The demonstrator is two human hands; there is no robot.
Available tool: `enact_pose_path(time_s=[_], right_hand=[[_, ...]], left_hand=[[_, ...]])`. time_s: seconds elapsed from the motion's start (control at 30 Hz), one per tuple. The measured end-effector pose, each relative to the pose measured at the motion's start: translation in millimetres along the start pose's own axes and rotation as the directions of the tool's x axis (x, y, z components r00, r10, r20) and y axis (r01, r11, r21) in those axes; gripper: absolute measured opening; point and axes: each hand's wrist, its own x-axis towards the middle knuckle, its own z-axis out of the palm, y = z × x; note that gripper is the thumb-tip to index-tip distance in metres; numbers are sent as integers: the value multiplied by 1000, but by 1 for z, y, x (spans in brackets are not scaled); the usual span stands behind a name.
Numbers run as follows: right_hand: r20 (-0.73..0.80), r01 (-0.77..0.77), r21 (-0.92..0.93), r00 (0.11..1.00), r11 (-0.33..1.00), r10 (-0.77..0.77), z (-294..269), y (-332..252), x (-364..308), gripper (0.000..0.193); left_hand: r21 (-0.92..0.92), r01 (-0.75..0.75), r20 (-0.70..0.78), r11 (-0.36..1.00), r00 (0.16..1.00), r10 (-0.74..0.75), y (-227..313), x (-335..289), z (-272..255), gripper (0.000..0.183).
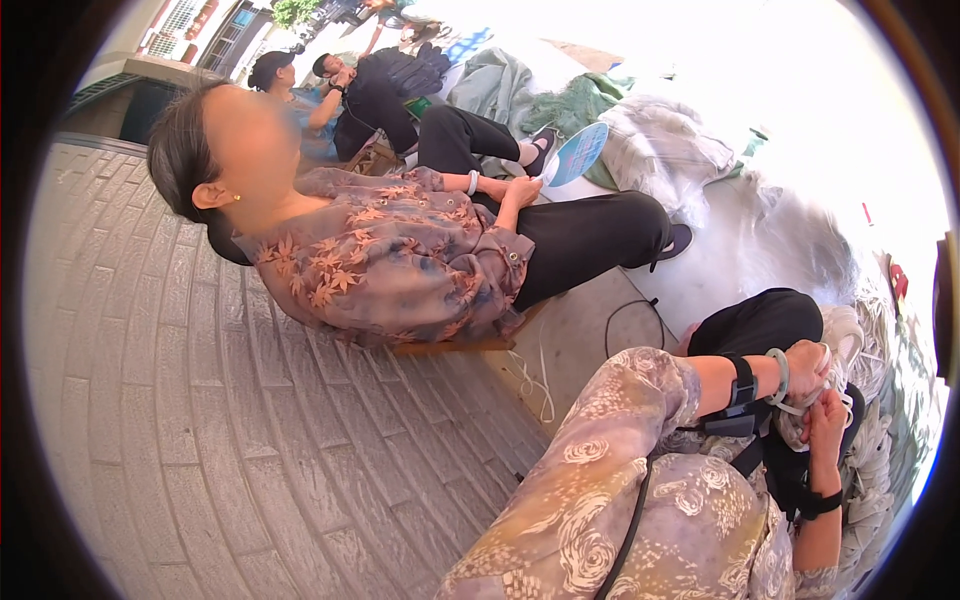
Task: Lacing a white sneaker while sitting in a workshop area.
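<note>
My left hand (805, 370), with a pale green bangle at the wrist, is closed around a white cord (848, 408) at the right side of the view. Just below it, my right hand (825, 422) has its fingers pressed together on the same cord, close to the left one. Both hands are over my dark-trousered lap. Beside and beneath them lies a bulky off-white bundle of cord or netting (868, 480); its exact kind is hard to tell. Black straps (742, 382) with small devices circle my forearms.
To my left a seated person holds a blue hand fan (578, 155). Farther off, two more people sit near green netting (575, 105) and pale heaped sheeting (655, 150). A black cable (632, 302) lies on the ground; grey paving (200, 420) spreads at the left.
</note>
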Motion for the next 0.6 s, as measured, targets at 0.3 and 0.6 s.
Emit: enact_pose_path(time_s=[0.3,0.6], right_hand=[[-33,50,-360,997,932,-66,-25,-29,-51,12],[-126,-137,-145,985,980,119,-77,8,-101,11]], left_hand=[[-486,378,89,788,918,-385,35,-23,-47,16],[-298,444,222,845,893,-391,49,-28,-37,14]])
